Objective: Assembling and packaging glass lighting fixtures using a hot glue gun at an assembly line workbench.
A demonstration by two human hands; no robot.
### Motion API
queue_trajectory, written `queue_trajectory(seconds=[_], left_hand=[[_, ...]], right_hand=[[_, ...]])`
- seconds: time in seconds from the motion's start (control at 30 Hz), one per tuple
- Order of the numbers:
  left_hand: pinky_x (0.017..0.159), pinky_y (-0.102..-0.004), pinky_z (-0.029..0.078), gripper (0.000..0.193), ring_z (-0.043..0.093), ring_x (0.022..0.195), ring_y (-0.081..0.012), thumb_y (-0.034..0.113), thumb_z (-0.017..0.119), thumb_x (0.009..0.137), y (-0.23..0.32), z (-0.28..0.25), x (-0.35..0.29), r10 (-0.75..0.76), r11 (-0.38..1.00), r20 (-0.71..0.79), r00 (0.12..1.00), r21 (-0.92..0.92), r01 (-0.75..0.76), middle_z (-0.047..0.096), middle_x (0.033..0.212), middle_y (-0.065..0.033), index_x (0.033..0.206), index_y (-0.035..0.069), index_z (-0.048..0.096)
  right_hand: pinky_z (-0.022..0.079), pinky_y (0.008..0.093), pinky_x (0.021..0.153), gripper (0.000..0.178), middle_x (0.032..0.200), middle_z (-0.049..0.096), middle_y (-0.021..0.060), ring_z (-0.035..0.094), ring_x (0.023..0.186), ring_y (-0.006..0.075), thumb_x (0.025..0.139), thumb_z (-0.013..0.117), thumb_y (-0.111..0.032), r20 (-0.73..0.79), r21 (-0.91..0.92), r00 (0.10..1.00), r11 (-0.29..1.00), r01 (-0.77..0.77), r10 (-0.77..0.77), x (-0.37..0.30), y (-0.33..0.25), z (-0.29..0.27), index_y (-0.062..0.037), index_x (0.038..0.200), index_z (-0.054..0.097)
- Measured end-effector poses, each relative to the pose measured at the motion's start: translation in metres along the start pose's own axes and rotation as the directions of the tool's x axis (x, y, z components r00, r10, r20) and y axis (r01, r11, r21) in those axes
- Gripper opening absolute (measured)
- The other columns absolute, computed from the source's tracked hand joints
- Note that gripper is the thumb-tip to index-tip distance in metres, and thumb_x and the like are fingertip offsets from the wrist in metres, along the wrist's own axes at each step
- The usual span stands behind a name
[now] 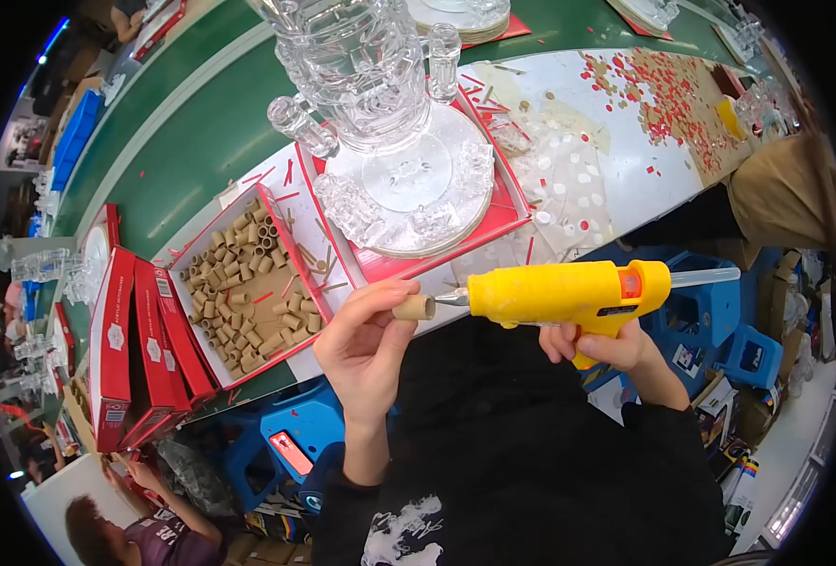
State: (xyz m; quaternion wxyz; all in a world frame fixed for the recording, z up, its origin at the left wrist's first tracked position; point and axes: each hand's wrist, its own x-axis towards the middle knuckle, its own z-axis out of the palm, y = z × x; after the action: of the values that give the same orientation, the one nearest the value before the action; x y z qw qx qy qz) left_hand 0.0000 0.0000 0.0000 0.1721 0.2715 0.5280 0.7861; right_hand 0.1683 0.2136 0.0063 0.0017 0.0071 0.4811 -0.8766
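My left hand pinches a short brown cardboard tube between thumb and fingers. In my right hand is a yellow hot glue gun, gripped by its handle, with a clear glue stick poking out of its back. The gun's metal nozzle meets the tube's open end or sits right at it; whether they touch I cannot tell. Just beyond my hands, a red box holds a stack of round white discs with clear plastic parts and a tall clear plastic piece on top.
Left of the discs, an open box contains many cardboard tubes. Red boxes lean at the table's left end. Red and brown dots litter the white tabletop at right. Blue stools stand below the edge. Another person is at lower left.
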Motion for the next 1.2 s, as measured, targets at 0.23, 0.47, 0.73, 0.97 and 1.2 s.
queue_trajectory(seconds=[0.23, 0.47, 0.73, 0.97, 1.2], left_hand=[[0.088, -0.0317, 0.051, 0.026, 0.061, 0.102, -0.0232, -0.014, 0.060, 0.083, 0.001, -0.001, 0.001, 0.001, 1.000, -0.006, 1.000, -0.012, -0.001, 0.060, 0.112, -0.0204, 0.109, -0.008, 0.059], [0.089, -0.0322, 0.051, 0.026, 0.061, 0.104, -0.0237, -0.014, 0.059, 0.083, 0.000, 0.000, 0.000, -0.011, 1.000, -0.012, 1.000, -0.028, 0.011, 0.059, 0.113, -0.0209, 0.109, -0.008, 0.059], [0.080, -0.0280, 0.051, 0.024, 0.062, 0.088, -0.0164, 0.001, 0.063, 0.088, -0.007, -0.005, -0.001, -0.116, 0.993, -0.115, 0.987, -0.003, 0.117, 0.064, 0.108, -0.0172, 0.111, -0.003, 0.055], [0.083, -0.0311, 0.053, 0.024, 0.064, 0.089, -0.0168, -0.001, 0.059, 0.090, -0.010, -0.001, -0.007, -0.274, 0.955, -0.111, 0.955, -0.149, 0.257, 0.063, 0.110, -0.0182, 0.112, -0.004, 0.053], [0.087, -0.0299, 0.050, 0.024, 0.059, 0.097, -0.0160, -0.001, 0.062, 0.086, -0.026, 0.018, -0.008, -0.274, 0.955, -0.019, 0.962, -0.125, 0.270, 0.059, 0.113, -0.0145, 0.109, -0.001, 0.055]], right_hand=[[0.050, 0.0319, 0.070, 0.010, 0.076, 0.056, 0.0059, 0.057, 0.070, 0.0163, 0.084, 0.058, -0.008, -0.010, 0.007, 1.000, 1.000, -0.018, 0.018, -0.003, 0.000, 0.002, -0.0049, 0.094, 0.055], [0.050, 0.0312, 0.071, 0.012, 0.079, 0.058, 0.0070, 0.060, 0.075, 0.0184, 0.086, 0.056, -0.009, 0.061, -0.023, 0.998, 0.999, -0.029, 0.031, -0.004, -0.001, 0.002, -0.0040, 0.097, 0.056], [0.053, 0.0303, 0.075, 0.051, 0.095, 0.060, 0.0121, 0.062, 0.092, 0.0232, 0.078, 0.069, -0.035, -0.392, -0.290, 0.918, 0.955, -0.058, -0.064, 0.003, -0.016, -0.019, -0.0041, 0.114, 0.052], [0.048, 0.0240, 0.065, 0.044, 0.084, 0.061, 0.0052, 0.061, 0.079, 0.0129, 0.092, 0.056, -0.040, -0.789, -0.417, 0.606, 0.813, -0.407, -0.101, 0.013, -0.038, -0.120, 0.0022, 0.104, 0.059], [0.050, 0.0264, 0.068, 0.029, 0.091, 0.068, 0.0100, 0.065, 0.078, 0.0151, 0.089, 0.062, -0.021, -0.503, -0.844, 0.608, 0.198, -0.498, -0.614, -0.009, -0.045, -0.105, 0.0035, 0.104, 0.063]])
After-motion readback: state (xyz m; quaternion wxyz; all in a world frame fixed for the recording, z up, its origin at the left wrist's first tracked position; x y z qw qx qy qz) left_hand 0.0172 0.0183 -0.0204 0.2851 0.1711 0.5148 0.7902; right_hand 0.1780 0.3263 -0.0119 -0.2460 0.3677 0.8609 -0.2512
